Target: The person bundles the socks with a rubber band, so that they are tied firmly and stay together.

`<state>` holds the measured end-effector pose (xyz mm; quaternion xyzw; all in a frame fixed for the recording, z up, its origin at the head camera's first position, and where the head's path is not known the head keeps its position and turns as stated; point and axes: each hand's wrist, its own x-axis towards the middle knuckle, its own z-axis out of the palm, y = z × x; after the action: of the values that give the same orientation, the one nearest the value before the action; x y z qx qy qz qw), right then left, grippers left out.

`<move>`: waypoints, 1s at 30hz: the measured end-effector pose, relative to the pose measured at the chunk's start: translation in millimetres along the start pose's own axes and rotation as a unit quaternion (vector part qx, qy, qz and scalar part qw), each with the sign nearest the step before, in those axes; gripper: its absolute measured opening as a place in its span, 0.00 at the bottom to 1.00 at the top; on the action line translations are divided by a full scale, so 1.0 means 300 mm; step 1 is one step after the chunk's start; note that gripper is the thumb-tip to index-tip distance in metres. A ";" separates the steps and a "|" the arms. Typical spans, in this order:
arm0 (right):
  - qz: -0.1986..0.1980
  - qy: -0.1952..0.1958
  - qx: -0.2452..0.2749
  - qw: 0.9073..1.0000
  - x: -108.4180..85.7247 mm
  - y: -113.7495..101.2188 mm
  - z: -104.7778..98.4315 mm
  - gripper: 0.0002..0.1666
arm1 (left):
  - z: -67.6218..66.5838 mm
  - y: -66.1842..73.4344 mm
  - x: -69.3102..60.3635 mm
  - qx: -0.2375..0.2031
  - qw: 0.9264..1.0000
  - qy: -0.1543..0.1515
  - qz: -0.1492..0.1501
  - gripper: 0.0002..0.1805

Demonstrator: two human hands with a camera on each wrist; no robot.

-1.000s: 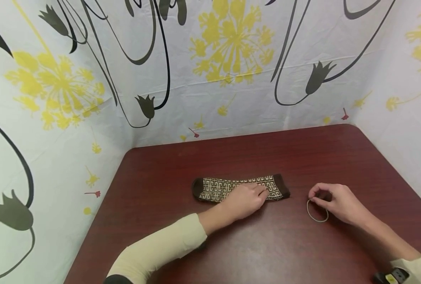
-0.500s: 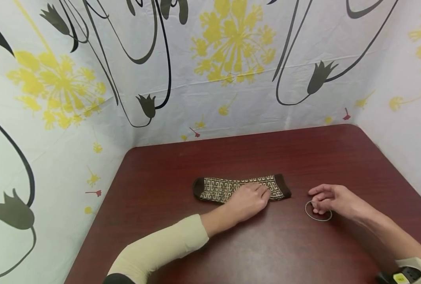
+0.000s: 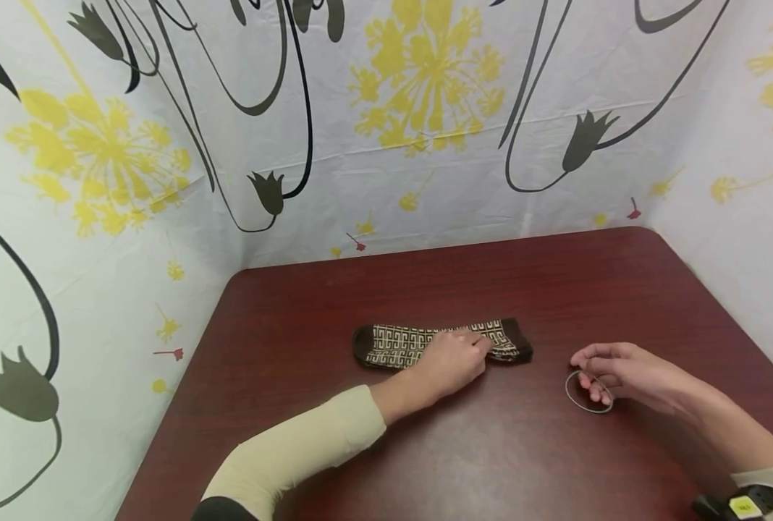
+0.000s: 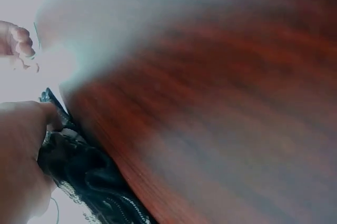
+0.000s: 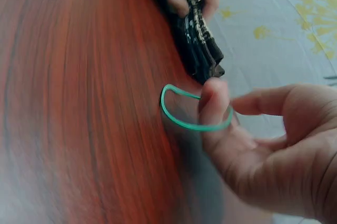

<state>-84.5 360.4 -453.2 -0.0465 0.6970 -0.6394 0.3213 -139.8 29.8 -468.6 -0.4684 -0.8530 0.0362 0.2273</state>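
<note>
Both arms [image 3: 308,432] outstretched — left hand [image 3: 450,359] pinching sock [image 3: 396,346], right hand [image 3: 637,373] — loop [image 5: 190,126].

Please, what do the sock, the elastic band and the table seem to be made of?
Sock: probably knitted textile, matt; it bunches in soft folds.
Elastic band: likely rubber, perhaps plastic; thin, smooth, bent out of round.
Table: wood or wood-look laminate, fairly glossy; grain-like streaks and a bright sheen show.

The sock [image 3: 394,346] is brown with a cream maze pattern, the band [image 5: 185,125] green, the table [image 3: 504,449] reddish-brown, the wall [image 3: 337,130] yellow-flowered white.
</note>
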 end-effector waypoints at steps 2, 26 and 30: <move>-0.012 -0.034 0.071 0.997 0.005 0.002 -0.010 0.15 | 0.005 -0.005 0.000 -0.010 1.000 0.002 -0.007 0.08; -0.067 -0.005 0.170 0.983 0.095 -0.010 0.084 0.25 | 0.022 -0.057 0.021 -0.239 0.956 -0.058 -0.158 0.15; -0.098 -0.012 0.178 0.979 0.128 -0.006 0.118 0.38 | 0.031 -0.066 0.020 -0.288 0.938 -0.043 -0.190 0.16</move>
<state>-97.5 311.5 -465.6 -0.0644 0.5598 -0.7812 0.2689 -161.9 25.0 -469.4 -0.3414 -0.9087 -0.2350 0.0487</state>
